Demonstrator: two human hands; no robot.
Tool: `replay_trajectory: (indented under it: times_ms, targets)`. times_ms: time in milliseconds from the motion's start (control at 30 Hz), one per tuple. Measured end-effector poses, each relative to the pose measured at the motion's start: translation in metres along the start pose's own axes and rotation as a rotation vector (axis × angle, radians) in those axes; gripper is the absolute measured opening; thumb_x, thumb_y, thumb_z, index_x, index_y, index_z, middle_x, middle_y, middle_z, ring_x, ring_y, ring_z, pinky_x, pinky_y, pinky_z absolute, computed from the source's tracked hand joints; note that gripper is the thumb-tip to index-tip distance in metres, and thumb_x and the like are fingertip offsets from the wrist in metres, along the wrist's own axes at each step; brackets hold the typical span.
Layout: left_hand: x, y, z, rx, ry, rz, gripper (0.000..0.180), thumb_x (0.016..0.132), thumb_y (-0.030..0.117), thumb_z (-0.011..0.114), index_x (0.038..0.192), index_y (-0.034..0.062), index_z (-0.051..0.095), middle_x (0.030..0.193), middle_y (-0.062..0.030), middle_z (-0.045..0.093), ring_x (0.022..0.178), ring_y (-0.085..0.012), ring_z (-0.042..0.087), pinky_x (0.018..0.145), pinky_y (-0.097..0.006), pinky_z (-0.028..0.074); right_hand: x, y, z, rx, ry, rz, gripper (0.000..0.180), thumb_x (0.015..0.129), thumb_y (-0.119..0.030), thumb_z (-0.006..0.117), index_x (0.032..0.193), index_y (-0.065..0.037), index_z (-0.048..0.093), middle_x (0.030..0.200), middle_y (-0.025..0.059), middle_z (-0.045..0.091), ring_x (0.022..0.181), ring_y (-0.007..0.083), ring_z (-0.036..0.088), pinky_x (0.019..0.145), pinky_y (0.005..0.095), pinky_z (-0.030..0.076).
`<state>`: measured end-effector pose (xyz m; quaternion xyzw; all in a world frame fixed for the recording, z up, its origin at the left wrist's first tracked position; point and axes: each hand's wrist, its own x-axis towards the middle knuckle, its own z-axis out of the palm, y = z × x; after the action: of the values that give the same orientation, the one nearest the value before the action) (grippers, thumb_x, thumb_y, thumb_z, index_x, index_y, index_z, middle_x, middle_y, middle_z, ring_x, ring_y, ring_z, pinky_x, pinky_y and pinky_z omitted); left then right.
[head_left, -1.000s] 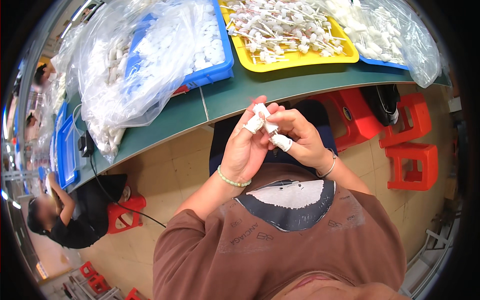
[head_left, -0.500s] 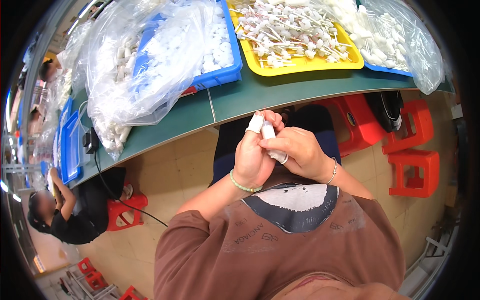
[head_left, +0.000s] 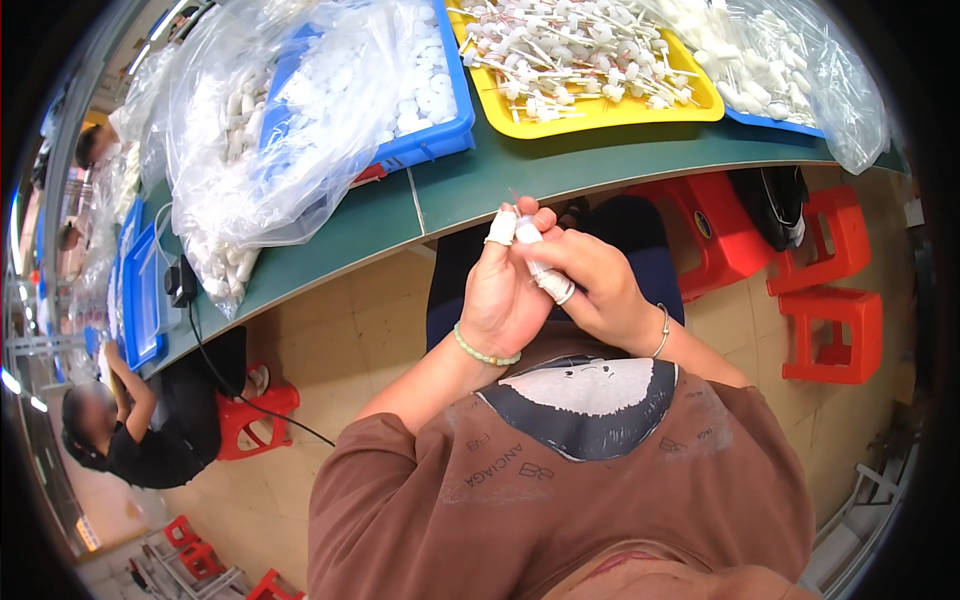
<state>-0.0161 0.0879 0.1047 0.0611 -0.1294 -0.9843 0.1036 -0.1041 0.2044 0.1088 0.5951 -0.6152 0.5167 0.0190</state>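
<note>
A small white cylindrical piece (head_left: 527, 230) is held upright between my two hands, in front of the bench edge. A thin reddish strand rises near its top. My left hand (head_left: 503, 295) is closed round the piece, its thumb wrapped in white tape. My right hand (head_left: 598, 272) grips the same piece from the other side, fingers bent; white wrapping covers one of its fingers too. The fingers hide the lower part of the piece.
On the green bench (head_left: 390, 212) stand a yellow tray (head_left: 610, 117) of white stemmed parts, a blue tray (head_left: 430, 148) of white caps, and plastic bags (head_left: 265, 205) of white pieces. Red stools (head_left: 832, 335) are at the right. A co-worker (head_left: 165, 425) sits at the left.
Both hands have risen slightly toward the bench. My right hand has shifted over the white piece, covering more of it, and the reddish strand now shows above the fingers.
</note>
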Motion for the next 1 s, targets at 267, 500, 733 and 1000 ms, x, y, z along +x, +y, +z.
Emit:
replay_trajectory:
  times_ms: [267, 500, 733, 1000]
  targets:
    - [-0.007, 0.011, -0.001, 0.110, -0.029, 0.034, 0.036, 0.105, 0.036, 0.035, 0.116, 0.0078, 0.054, 0.118, -0.0081, 0.061, 0.105, -0.0213, 0.057, 0.091, -0.042, 0.045, -0.006, -0.003, 0.007, 0.336, 0.191, 0.199, 0.056, 0.080, -0.007, 0.074, 0.133, -0.009, 0.053, 0.093, 0.0043, 0.066, 0.073, 0.0115, 0.061, 0.064, 0.0263, 0.050]
    - [-0.007, 0.001, 0.019, 0.382, -0.075, 0.181, 0.028, 0.102, 0.035, 0.038, 0.100, 0.0111, 0.051, 0.106, -0.0055, 0.048, 0.099, -0.0191, 0.047, 0.098, -0.035, 0.039, -0.005, 0.006, 0.005, -0.159, 0.145, -0.223, 0.039, 0.076, -0.004, 0.072, 0.113, -0.011, 0.067, 0.084, 0.0042, 0.062, 0.069, 0.0197, 0.059, 0.058, 0.0317, 0.049]
    - [-0.001, -0.001, 0.014, 0.149, 0.035, 0.120, 0.020, 0.102, 0.029, 0.043, 0.108, 0.0105, 0.050, 0.105, -0.0053, 0.050, 0.099, -0.0180, 0.050, 0.093, -0.035, 0.042, -0.005, 0.007, 0.009, 0.079, 0.160, 0.013, 0.036, 0.076, -0.004, 0.072, 0.112, -0.007, 0.068, 0.083, 0.0076, 0.060, 0.071, 0.0220, 0.058, 0.064, 0.0312, 0.049]
    - [-0.006, 0.000, 0.008, 0.052, 0.001, 0.097, 0.023, 0.102, 0.026, 0.045, 0.116, 0.0104, 0.053, 0.111, -0.0060, 0.055, 0.105, -0.0189, 0.054, 0.094, -0.038, 0.044, -0.006, 0.005, 0.006, 0.288, 0.129, 0.169, 0.033, 0.083, -0.001, 0.066, 0.115, -0.006, 0.067, 0.081, 0.0049, 0.058, 0.073, 0.0145, 0.056, 0.067, 0.0268, 0.046]
